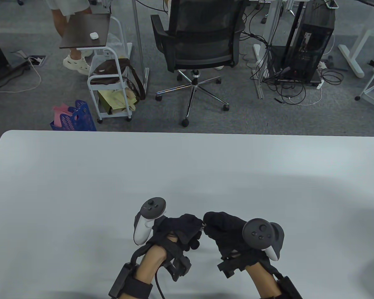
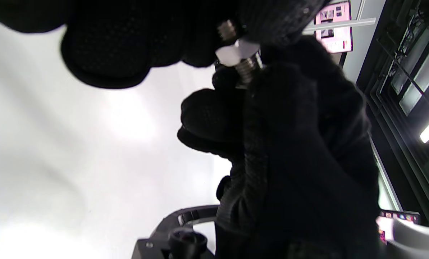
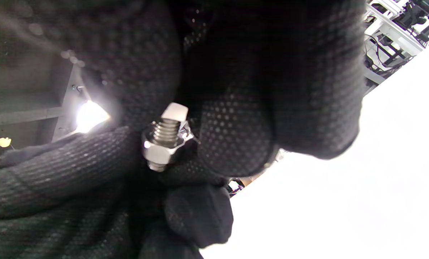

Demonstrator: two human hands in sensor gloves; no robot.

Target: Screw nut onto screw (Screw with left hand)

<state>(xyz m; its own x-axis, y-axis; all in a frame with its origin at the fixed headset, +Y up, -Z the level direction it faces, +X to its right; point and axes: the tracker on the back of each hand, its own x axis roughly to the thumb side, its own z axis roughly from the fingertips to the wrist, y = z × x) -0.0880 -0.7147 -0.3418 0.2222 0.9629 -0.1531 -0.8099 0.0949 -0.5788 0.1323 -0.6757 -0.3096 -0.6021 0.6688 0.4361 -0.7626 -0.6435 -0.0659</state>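
Note:
Both gloved hands meet low over the white table [image 1: 81,187], near its front edge. My right hand [image 1: 216,225] grips a steel screw [image 3: 165,131] by its head end, with the hex head [image 3: 174,111] against its fingers [image 3: 236,140]. A steel hex nut [image 3: 159,151] sits on the thread, and a short bit of thread sticks out past it. My left hand [image 1: 191,229] pinches the nut. In the left wrist view the nut [image 2: 237,52] shows pale between my left fingers [image 2: 110,46] and the right glove, with the thread [image 2: 249,69] running into that glove. In the table view the gloves hide both parts.
Beyond the table's far edge stand a black office chair [image 1: 199,40], a white cart [image 1: 112,90] with bags, a blue basket [image 1: 74,118] and a computer tower [image 1: 311,46] with cables. A person's legs [image 1: 71,37] are at the far left.

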